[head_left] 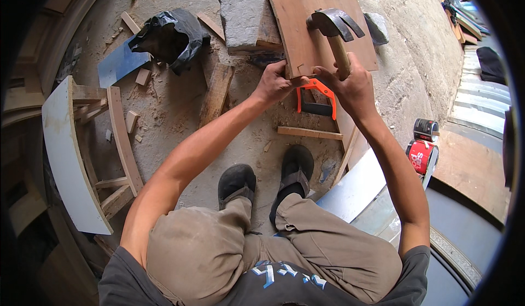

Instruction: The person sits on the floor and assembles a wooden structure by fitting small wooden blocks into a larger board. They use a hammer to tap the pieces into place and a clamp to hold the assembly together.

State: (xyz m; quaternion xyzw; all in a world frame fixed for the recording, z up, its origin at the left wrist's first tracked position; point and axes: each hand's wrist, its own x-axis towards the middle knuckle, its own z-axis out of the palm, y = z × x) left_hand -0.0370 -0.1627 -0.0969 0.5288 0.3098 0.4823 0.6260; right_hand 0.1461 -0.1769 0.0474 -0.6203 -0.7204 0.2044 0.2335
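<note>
My right hand point(354, 90) is closed round the wooden handle of a claw hammer point(340, 52), whose dark metal head is raised over a reddish-brown wooden board point(306, 11). The board slopes away from me, its near end between my hands. My left hand point(276, 83) grips the board's near left corner, with fingers at the edge. Close to that corner, a small bent dark line point(300, 69) shows on the board; whether it is a nail or a mark I cannot tell. Just below the board's near end is an orange saw handle point(317, 95) with a black grip.
A grey concrete block point(243, 19) stands left of the board. Farther left are a black plastic bag point(178, 41), a timber offcut point(216, 93) and a wooden frame with a white panel point(74, 158). At right are a red can point(420, 156) and corrugated sheet point(478, 101).
</note>
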